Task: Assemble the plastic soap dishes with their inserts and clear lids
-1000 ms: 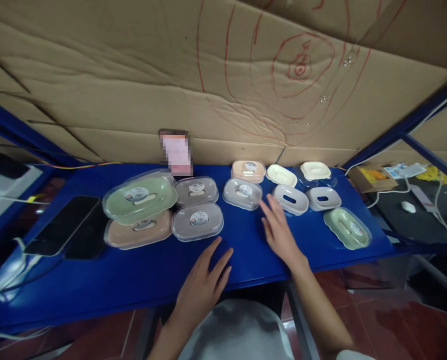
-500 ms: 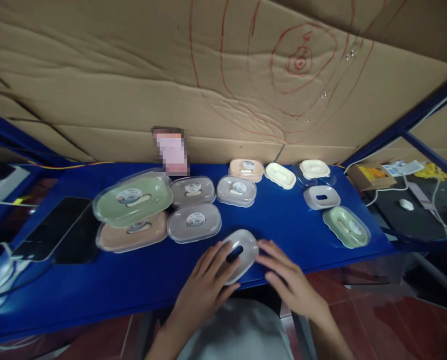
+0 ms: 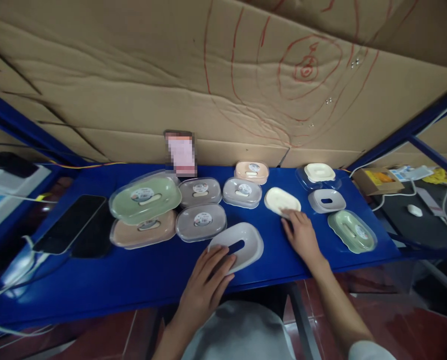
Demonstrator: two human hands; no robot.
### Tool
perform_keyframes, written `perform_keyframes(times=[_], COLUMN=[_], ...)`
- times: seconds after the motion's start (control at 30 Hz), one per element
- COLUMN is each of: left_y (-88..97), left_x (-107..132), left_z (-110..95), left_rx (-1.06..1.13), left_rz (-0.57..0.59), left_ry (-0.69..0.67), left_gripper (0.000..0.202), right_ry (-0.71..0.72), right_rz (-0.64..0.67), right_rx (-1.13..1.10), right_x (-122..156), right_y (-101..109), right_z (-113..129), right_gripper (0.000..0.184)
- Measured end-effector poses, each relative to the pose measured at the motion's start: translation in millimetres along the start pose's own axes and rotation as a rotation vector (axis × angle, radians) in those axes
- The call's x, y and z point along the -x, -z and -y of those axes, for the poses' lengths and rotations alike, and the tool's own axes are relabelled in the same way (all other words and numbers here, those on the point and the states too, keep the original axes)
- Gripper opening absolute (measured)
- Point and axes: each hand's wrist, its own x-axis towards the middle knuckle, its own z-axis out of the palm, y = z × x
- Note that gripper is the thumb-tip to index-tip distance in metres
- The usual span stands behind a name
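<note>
A pale grey oval soap dish (image 3: 249, 244) with a slot in its middle sits slightly tilted near the table's front edge. My left hand (image 3: 208, 280) grips its near left rim, with fingers laid over the edge and the thumb below. To the right, my right hand (image 3: 301, 232) reaches forward and has its fingers closed on the near edge of a cream oval soap dish insert (image 3: 279, 200). Its fingertips partly cover that edge. Behind the grey dish lie packed grey soap dishes (image 3: 201, 223) with round labels and clear covers.
A packed green soap dish (image 3: 148, 200) rests on a peach one (image 3: 144, 231) at left, beside a dark phone (image 3: 71, 222). On the right are another grey dish (image 3: 327, 201), a cream piece (image 3: 320, 172) on clear plastic, and a packed green dish (image 3: 353, 232). Cardboard (image 3: 133, 75) stands behind.
My right hand has left the grey dish and moved forward right onto the cream insert, which has come nearer. My left hand stays on the grey dish, which has turned slightly.
</note>
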Motion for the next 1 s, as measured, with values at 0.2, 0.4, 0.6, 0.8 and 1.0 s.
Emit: perform_keyframes(times=[0.2, 0.4, 0.6, 0.8, 1.0], left_y=[2.0, -13.4, -36.5, -40.6, -20.5], left_x=[-11.5, -67.8, -94.8, -77.6, -49.4], left_z=[-5.8, -7.8, -5.2, -8.8, -13.8], left_rx=[0.011, 0.009, 0.016, -0.030, -0.062], left_rz=[0.039, 0.121, 0.270, 0.311, 0.312], left_ry=[-0.041, -0.068, -0.127, -0.135, -0.106], left_gripper=[0.044, 0.037, 0.036, 0.034, 0.035], right_ry=[0.156, 0.173, 0.221, 0.236, 0.081], right_rz=[-0.065, -0.146, -0.093, -0.067, -0.064], right_rx=[-0.324, -0.341, -0.187, -0.229, -0.180], right_x=[75.4, 64.1, 48.3, 64.5, 2.8], right_y=[-0.3, 7.5, 7.1, 5.9, 33.4], right_z=[47.2, 50.8, 36.7, 41.2, -11.2], right_gripper=[0.049, 0.061, 0.047, 0.049, 0.046])
